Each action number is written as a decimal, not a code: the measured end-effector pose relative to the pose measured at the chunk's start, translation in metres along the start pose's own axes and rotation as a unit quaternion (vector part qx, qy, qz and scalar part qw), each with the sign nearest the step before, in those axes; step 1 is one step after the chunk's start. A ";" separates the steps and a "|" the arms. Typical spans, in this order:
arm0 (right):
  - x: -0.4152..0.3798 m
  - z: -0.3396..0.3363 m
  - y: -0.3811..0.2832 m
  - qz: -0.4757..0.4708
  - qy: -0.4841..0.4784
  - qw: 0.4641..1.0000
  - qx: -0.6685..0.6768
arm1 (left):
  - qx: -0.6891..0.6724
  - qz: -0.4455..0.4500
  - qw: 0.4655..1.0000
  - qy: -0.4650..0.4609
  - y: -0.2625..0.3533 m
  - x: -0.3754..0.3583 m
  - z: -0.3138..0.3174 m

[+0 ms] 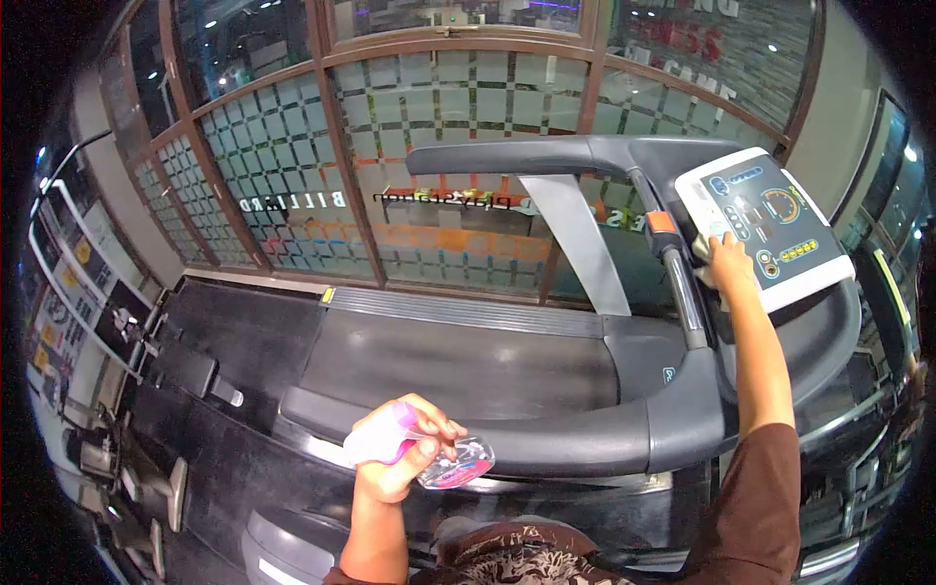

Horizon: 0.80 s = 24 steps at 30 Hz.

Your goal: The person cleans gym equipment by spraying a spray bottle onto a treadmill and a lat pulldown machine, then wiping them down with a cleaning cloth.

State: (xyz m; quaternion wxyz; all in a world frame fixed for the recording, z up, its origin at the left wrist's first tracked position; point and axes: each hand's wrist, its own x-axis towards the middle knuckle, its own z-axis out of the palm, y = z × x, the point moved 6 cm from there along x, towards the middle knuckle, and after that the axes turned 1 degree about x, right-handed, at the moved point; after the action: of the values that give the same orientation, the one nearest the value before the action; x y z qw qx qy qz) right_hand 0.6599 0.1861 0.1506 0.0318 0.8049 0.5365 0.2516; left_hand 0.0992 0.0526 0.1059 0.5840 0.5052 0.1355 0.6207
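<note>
In the head view, my left hand (402, 456) is closed around a clear spray bottle (458, 464) with a pink and white spray head (382, 437). The bottle is tilted, with its base toward the right, in front of the treadmill's near side rail (546, 444). On the left edge of the treadmill console (801, 234), my right hand (731, 265) presses a pale cloth (703, 250), mostly hidden under the fingers. The console has a white frame and a dark panel with a dial and yellow buttons. An orange-topped piece (660, 222) sits on the bar beside it.
The treadmill belt (468, 363) stretches left from the console, and its far handrail (497, 156) runs along frosted windows (448, 107). Gym equipment (200, 375) stands on the dark floor at left. A grey machine part (283, 546) is at the bottom.
</note>
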 end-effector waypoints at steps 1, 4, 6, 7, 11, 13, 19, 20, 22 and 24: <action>0.008 0.031 0.004 -0.006 0.012 0.998 -0.065 | 0.015 0.014 1.000 0.003 0.002 -0.001 0.001; 0.007 0.039 -0.006 0.005 -0.011 0.987 -0.159 | 0.042 -0.001 0.999 0.010 0.009 -0.008 -0.005; 0.004 0.039 -0.002 0.044 -0.062 0.988 -0.137 | 0.039 0.011 0.999 0.014 0.011 -0.015 -0.012; 0.008 0.046 0.005 0.065 -0.043 0.991 -0.110 | 0.035 0.019 0.999 0.014 0.012 -0.016 -0.015; -0.010 0.032 0.010 0.047 -0.033 0.990 -0.126 | 0.006 0.021 0.999 0.024 0.018 -0.020 -0.026; -0.025 0.029 0.013 0.033 -0.083 0.984 -0.154 | 0.004 0.017 1.000 0.023 0.023 -0.019 -0.027; -0.072 0.001 0.009 0.019 -0.139 0.968 -0.207 | 0.021 0.011 1.000 0.002 0.051 -0.028 -0.058; -0.071 0.010 0.019 0.049 -0.186 0.958 -0.214 | 0.023 0.012 1.000 -0.002 0.057 -0.031 -0.065; -0.094 -0.036 0.002 0.134 -0.354 0.907 -0.182 | 0.020 0.008 1.000 0.005 0.073 -0.037 -0.083; -0.091 -0.050 -0.002 0.151 -0.334 0.919 -0.145 | 0.015 0.009 1.000 0.009 0.089 -0.043 -0.099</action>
State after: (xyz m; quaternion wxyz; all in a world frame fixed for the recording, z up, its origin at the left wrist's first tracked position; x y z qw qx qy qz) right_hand 0.6093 0.0962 0.1594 0.2869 0.9002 0.3243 0.0453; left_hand -0.0392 0.0330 0.1081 0.5694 0.5097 0.1453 0.6284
